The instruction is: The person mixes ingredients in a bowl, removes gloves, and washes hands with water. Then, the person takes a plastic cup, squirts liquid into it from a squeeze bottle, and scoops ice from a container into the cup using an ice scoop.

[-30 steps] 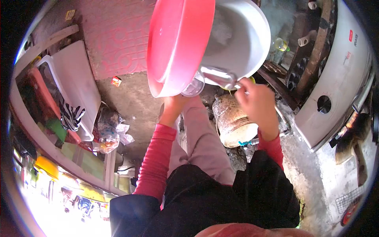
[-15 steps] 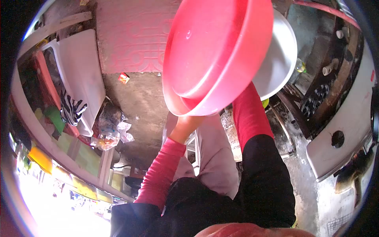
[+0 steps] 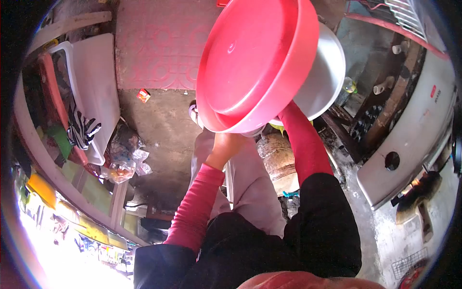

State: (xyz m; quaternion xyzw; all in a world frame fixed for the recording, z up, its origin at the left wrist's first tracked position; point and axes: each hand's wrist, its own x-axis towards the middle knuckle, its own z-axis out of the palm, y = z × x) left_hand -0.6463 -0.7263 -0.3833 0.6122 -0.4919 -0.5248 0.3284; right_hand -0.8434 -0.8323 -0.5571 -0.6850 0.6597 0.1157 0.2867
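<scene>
A large pink plastic basin (image 3: 250, 62) is held up tilted, its underside facing me. My left hand (image 3: 228, 147) grips its lower rim, the fingertips hidden behind it. A white basin (image 3: 323, 77) shows behind the pink one, on the right. My right hand is hidden behind the pink basin; only the red sleeve (image 3: 304, 144) leads up to it, close to the white basin's lower edge. I cannot see what that hand's fingers touch. Something yellow-green (image 3: 278, 127) peeks out below the basins.
A pink patterned mat (image 3: 159, 48) lies on the floor ahead, with a small red wrapper (image 3: 143, 95) nearby. White panels (image 3: 96, 91) and plastic bags (image 3: 122, 168) are at left. At right are dark wooden beams (image 3: 385, 125) and a white gas stove (image 3: 409, 139). A rounded brown object (image 3: 278, 161) stands by my legs.
The two basins have shifted slightly left in view, still tilted together. My view has turned a little right, showing more of the stove. A shoe and the rounded brown object now show more.
</scene>
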